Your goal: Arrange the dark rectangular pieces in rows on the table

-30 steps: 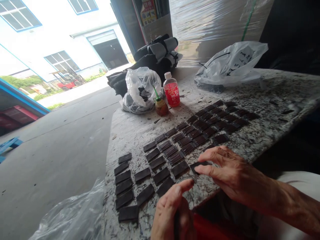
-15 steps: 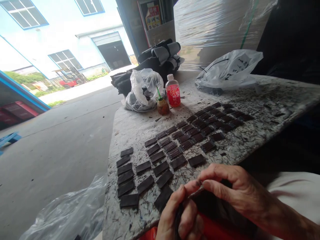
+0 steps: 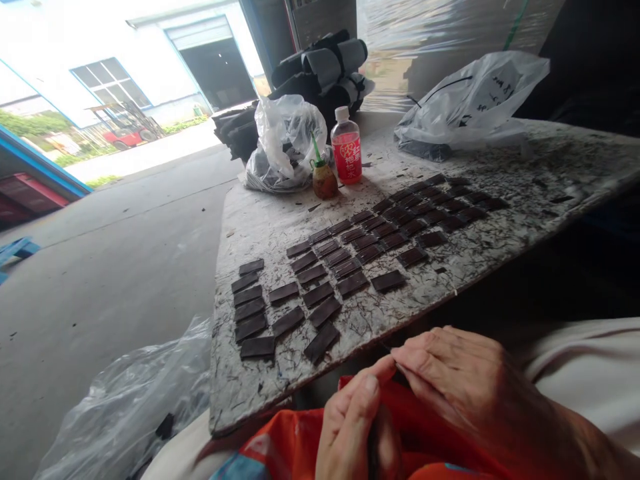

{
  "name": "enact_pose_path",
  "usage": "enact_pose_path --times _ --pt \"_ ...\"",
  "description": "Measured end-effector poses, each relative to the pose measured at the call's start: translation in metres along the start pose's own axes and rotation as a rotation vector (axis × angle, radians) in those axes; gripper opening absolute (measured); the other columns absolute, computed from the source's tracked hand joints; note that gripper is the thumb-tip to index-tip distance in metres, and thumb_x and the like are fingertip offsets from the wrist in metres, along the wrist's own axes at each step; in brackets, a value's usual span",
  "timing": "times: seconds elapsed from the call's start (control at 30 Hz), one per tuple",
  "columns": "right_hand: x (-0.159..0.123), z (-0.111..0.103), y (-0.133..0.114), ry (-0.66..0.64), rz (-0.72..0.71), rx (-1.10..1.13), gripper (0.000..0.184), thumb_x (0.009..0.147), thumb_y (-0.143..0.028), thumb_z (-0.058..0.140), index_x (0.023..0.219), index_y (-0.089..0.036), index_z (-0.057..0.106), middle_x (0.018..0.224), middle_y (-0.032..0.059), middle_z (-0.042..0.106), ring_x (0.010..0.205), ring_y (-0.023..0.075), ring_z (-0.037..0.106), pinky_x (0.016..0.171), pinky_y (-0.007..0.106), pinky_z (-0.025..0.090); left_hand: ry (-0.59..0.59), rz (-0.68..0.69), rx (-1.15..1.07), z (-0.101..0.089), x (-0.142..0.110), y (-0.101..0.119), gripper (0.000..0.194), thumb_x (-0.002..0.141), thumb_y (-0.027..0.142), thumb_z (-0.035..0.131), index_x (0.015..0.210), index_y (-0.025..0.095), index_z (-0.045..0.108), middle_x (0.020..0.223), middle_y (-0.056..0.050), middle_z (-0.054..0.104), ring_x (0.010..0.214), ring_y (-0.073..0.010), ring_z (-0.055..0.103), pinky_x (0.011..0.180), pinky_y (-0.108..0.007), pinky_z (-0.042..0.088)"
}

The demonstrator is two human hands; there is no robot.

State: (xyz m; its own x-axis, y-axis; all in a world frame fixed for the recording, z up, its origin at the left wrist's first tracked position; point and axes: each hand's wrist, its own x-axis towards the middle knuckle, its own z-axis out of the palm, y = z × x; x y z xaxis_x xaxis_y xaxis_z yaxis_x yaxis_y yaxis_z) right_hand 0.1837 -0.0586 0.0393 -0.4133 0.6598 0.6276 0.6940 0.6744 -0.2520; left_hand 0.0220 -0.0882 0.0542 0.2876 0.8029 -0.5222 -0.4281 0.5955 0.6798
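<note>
Matt dark strips (image 3: 320, 293); rough speckled tabletop (image 3: 525, 220).

Red label with white Chinese characters on the bottle (image 3: 346, 149) standing on the worktop (image 3: 270, 227), too small and blurred to make out singly. Dark handwritten marks on the white plastic bag (image 3: 473, 100) at the far side of the worktop, not legible. No numbers or other signs readable anywhere else.
</note>
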Motion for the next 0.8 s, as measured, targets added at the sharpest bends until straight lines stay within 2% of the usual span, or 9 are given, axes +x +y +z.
enact_pose_path --times 0.1,0.23,0.33,0.47,0.67,0.73,0.8 --pt "0.000 0.000 -0.003 -0.017 -0.036 -0.055 0.021 0.085 -0.005 0.044 0.077 -0.015 0.061 0.063 0.0019 0.063 0.058 0.0152 0.059 0.061 0.030 0.038 -0.016 0.019 0.123 0.000 0.000 -0.004 0.047 0.086 0.039 0.051 0.120 0.006 0.056 0.036 0.010 0.030 0.034 -0.0029 0.018 0.038 -0.017 0.019" --pt "-0.004 0.007 -0.006 -0.033 0.001 -0.073 0.025 0.082 -0.004 0.042 0.068 -0.018 0.057 0.059 0.0007 0.057 0.052 0.0151 0.053 0.055 0.030 0.035 -0.024 0.025 0.240 0.000 -0.003 -0.008 0.060 0.085 0.039 0.053 0.130 0.000 0.042 0.036 0.010 0.034 0.034 -0.0029 0.019 0.037 -0.017 0.019" --pt "-0.009 0.013 -0.009 -0.028 0.018 -0.072 0.023 0.081 -0.005 0.042 0.068 -0.017 0.056 0.059 0.0014 0.056 0.053 0.0159 0.051 0.055 0.030 0.034 -0.009 0.051 0.253 0.001 -0.009 -0.011 0.057 0.085 0.038 0.052 0.130 0.004 0.043 0.037 0.011 0.033 0.034 -0.0027 0.018 0.039 -0.016 0.021" --pt "-0.016 0.015 -0.011 -0.017 0.069 -0.027 0.022 0.081 -0.006 0.040 0.070 -0.017 0.056 0.062 0.0032 0.056 0.056 0.0167 0.052 0.056 0.030 0.036 -0.041 0.062 0.176 0.003 -0.018 -0.019 0.056 0.087 0.041 0.050 0.132 0.009 0.042 0.034 0.010 0.033 0.032 -0.0057 0.024 0.038 -0.018 0.024" --pt "-0.019 -0.003 -0.015 -0.069 0.291 0.233 0.018 0.080 -0.008 0.042 0.071 -0.017 0.055 0.062 -0.0004 0.057 0.053 0.0114 0.054 0.052 0.022 0.041 -0.128 -0.003 -0.051 -0.003 -0.035 -0.015 0.047 0.077 0.038 0.065 0.120 0.020 0.059 0.043 0.009 0.026 0.039 -0.0038 0.021 0.042 -0.017 0.023" --pt "-0.017 -0.006 -0.017 -0.125 0.349 0.347 0.019 0.087 -0.014 0.043 0.077 -0.016 0.059 0.060 -0.0015 0.060 0.052 0.0097 0.056 0.048 0.018 0.042 -0.112 0.014 -0.058 -0.012 -0.038 -0.009 0.047 0.069 0.042 0.071 0.112 0.023 0.065 0.046 0.008 0.024 0.041 -0.0041 0.021 0.044 -0.017 0.027" --pt "-0.014 -0.005 -0.019 -0.195 0.476 0.586 0.023 0.092 -0.026 0.045 0.084 -0.014 0.063 0.064 -0.0007 0.064 0.052 0.0091 0.058 0.047 0.017 0.044 -0.066 0.024 -0.034 -0.021 -0.037 -0.003 0.051 0.060 0.050 0.076 0.104 0.025 0.070 0.045 0.007 0.025 0.043 -0.0058 0.022 0.045 -0.018 0.031"
